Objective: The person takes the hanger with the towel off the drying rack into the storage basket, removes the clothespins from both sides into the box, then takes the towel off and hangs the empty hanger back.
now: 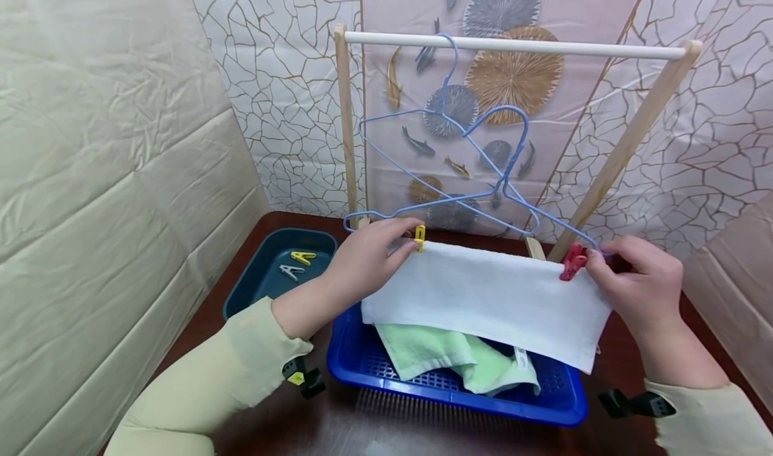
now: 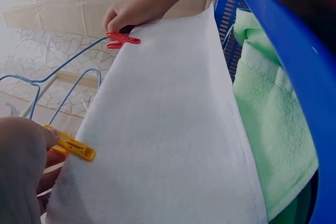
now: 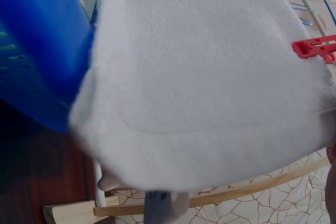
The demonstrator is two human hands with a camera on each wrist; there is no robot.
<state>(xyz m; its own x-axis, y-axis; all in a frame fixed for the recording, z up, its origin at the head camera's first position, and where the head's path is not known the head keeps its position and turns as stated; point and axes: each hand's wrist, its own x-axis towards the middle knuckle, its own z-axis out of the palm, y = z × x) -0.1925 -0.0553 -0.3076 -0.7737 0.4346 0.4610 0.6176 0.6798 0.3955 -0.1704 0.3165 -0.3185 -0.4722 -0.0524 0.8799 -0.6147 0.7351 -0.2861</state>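
Observation:
A white towel (image 1: 483, 295) hangs from the lower bar of a blue wire hanger (image 1: 447, 201). My left hand (image 1: 377, 251) pinches a yellow clothespin (image 1: 420, 237) at the towel's upper left edge; in the left wrist view the clothespin (image 2: 77, 148) bites onto the cloth. On the other side, my right hand (image 1: 643, 275) grips the hanger's right end by the towel's corner. Beside those fingers a red clothespin (image 1: 572, 263) clamps the towel, also seen in the right wrist view as a red clip (image 3: 314, 47). The right fingers are mostly out of the right wrist view.
Below the towel stands a blue basket (image 1: 449, 397) with a light green towel (image 1: 423, 349) in it. At left, a dark teal tray (image 1: 241, 288) holds a yellow clothespin (image 1: 303, 258) and a grey one (image 1: 292, 271). Behind, another blue hanger (image 1: 392, 115) hangs on a rack's white rod (image 1: 574, 47).

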